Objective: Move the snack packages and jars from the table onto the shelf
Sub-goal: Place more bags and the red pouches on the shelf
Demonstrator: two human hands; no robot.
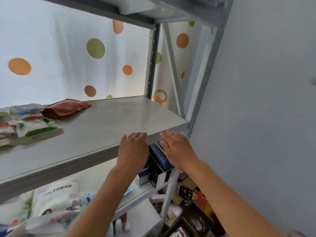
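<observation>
While both arms reach forward, the left hand (132, 149) and right hand (176, 147) hover flat at the shelf (109, 120) edge, fingers released. Snack packages (34, 129) lie well left of them.

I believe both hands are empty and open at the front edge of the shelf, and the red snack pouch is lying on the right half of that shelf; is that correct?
Not quite. The red snack pouch lies on the left part of the shelf, beside the other packages; the right half is bare. The rest holds: in the head view the left hand and right hand are empty and open at the shelf's front edge.
</observation>
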